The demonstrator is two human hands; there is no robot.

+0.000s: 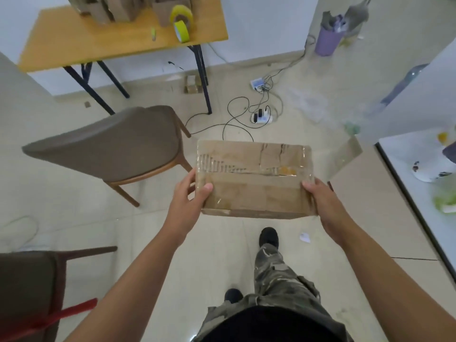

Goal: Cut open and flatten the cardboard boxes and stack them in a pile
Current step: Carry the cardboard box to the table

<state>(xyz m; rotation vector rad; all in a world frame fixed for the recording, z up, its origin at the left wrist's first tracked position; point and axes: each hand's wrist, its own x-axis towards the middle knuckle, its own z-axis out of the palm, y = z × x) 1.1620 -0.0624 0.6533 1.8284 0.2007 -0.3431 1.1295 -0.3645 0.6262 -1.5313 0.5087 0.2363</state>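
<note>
I see both hands holding one closed, taped box [254,178] in the air above the floor [217,243], in front of the person's legs. Left hand [190,196] grips the box's left end, thumb curled over the top face; right hand [323,201] grips the right end likewise. More cardboard [111,8] and tape rolls [182,21] sit on the table [103,43] well beyond, a chair [111,144] between.

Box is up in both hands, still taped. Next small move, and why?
Probably carry the cardboard box to the wooden table and set it down. Left hand and right hand both grip its ends, clear tape still seals the top seam, and no cutter is in hand, so a hand must be freed first.
</note>
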